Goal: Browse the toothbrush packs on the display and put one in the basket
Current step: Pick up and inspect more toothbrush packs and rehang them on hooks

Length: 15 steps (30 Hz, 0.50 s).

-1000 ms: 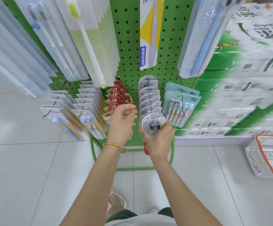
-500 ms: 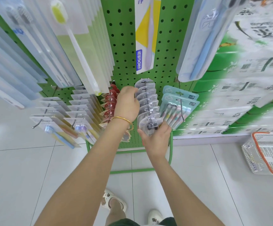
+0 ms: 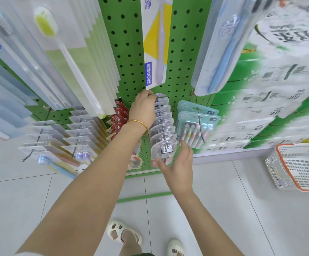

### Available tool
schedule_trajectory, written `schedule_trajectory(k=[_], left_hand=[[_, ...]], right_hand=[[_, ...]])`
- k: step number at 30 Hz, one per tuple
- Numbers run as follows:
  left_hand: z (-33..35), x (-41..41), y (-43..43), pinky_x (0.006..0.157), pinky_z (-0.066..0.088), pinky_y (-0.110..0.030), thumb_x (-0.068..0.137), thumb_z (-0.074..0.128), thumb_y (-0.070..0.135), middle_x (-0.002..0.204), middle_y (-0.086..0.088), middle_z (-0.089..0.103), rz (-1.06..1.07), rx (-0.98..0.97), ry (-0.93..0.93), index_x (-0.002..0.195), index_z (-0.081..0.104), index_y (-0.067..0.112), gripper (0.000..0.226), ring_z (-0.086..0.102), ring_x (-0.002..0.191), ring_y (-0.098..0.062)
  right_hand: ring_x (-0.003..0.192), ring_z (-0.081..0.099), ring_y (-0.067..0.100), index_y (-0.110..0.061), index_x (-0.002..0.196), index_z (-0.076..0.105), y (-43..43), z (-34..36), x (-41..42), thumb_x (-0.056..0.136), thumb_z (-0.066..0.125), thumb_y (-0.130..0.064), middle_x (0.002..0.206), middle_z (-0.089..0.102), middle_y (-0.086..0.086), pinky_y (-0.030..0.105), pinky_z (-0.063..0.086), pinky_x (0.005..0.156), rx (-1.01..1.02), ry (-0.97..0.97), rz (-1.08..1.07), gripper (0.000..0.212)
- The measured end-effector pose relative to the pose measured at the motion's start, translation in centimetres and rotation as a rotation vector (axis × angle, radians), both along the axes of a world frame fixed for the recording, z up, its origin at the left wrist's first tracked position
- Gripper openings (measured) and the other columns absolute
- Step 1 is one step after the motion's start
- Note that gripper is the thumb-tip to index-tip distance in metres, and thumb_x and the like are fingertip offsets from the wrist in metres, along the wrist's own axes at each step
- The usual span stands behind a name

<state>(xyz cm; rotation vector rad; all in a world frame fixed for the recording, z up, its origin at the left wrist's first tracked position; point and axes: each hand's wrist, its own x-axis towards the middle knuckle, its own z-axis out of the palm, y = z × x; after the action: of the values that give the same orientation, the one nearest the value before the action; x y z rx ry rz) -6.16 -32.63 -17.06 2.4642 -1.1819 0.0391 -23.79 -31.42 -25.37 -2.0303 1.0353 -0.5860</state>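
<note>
so this was still the browsing step, nothing had gone in the basket [image 3: 297, 169], which sat on the floor tiles off to the right, well apart from both hands. the person was standing at the green pegboard display [image 3: 129, 52] working the middle hook, the one loaded with a row of clear blister packs [image 3: 162, 126]. the left hand [image 3: 144, 109] with the gold bangle [image 3: 140, 123] was reaching to the back of that row, fingers curled over the top edges of the rearmost packs right by the board; whether it was actually pinching one or just resting on them i couldn't tell, the fingertips were hidden behind the hand. the right hand [image 3: 177, 167] was at the front of the same hook, fingers spread loosely and cupped around the front pack [image 3: 164, 150], thumb at its lower left edge and fingers up its right side, so touching and steadying it, not clamped tight. just beside it hung a teal multi-pack of small brushes [image 3: 196, 126]. my guess for the next move: settle on 1 pack, probably the front one, slide it forward off the hook tip without dragging the others along, then carry it right and down to the basket
</note>
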Motion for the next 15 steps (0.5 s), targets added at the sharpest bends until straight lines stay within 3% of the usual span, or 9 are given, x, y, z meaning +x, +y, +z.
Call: schedule_trajectory(k=[8,15], left_hand=[[0.4,0.0,-0.29,0.098,0.04,-0.038,0.079,0.044,-0.017,0.128,-0.016,0.044,0.037,-0.019,0.103,0.122,0.053,0.002,0.047,0.047,0.113,-0.031],[0.52,0.71,-0.56,0.096,0.043,-0.04,0.083,0.047,-0.012,0.123,-0.016,0.053,0.053,0.082,0.088,0.115,0.064,0.006,0.041,0.05,0.111,-0.033]], right_hand=[[0.139,0.022,0.023,-0.005,0.146,0.021,-0.18,0.97,-0.01,0.073,0.08,-0.033,0.148,0.027,0.012,0.033,0.028,0.112,-0.009,-0.015,0.026,0.098],[0.139,0.022,0.024,-0.003,0.146,0.021,-0.39,1.0,-0.24,0.073,0.079,-0.034,0.148,0.029,0.014,0.031,0.025,0.112,-0.013,-0.008,0.037,0.099]])
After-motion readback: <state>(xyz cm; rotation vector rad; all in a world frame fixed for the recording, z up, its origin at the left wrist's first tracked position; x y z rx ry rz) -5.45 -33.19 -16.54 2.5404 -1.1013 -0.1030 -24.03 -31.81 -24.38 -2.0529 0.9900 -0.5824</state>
